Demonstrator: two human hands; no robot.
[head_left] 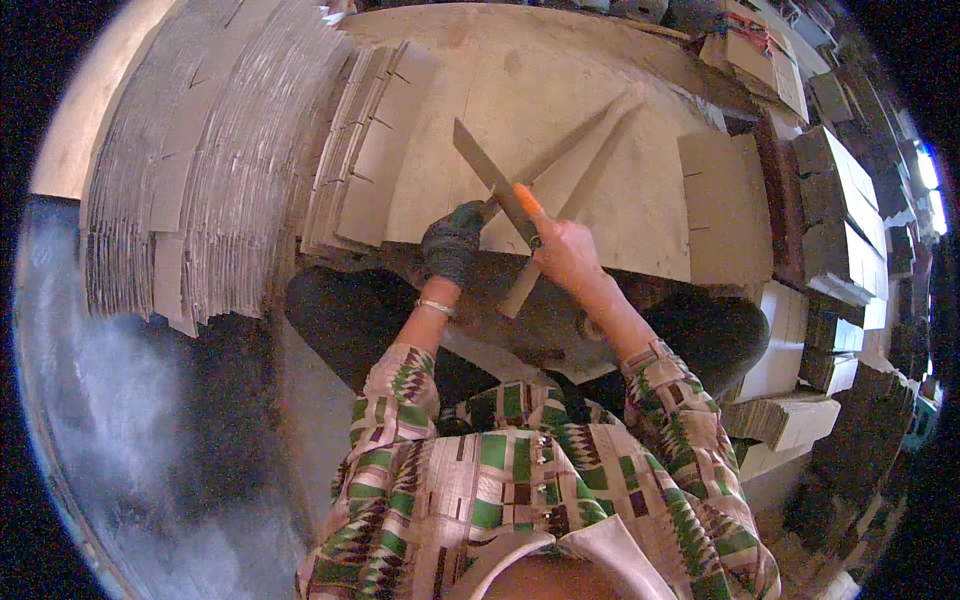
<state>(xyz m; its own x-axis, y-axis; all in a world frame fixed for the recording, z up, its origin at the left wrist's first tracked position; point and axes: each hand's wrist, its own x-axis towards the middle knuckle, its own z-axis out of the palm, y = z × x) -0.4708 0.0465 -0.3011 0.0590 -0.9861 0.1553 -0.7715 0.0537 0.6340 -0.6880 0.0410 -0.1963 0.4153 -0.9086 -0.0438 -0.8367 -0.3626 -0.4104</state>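
My left hand (455, 243), in a dark grey knitted glove, is closed on the near end of a narrow cardboard strip (565, 152) that slants up to the right. Bare except for an orange cover on the index finger, my right hand (568, 258) grips a long, flat, grey-brown blade-like piece (480, 160) with a slanted tip. Whether it is a knife or stiff board, I cannot tell. It crosses over the strip just beyond my gloved fingers. A second narrow strip (590, 165) runs under my right hand, its near end hanging past the board's edge. My fingers hide the gripped ends.
A broad pale board (470, 90) spans the space before my crossed legs. Tall stacks of flat cardboard (240, 150) stand on the left, with slotted sheets (365, 165) leaning beside them. A cardboard panel (728, 210) and more bundles (840, 225) stand at right.
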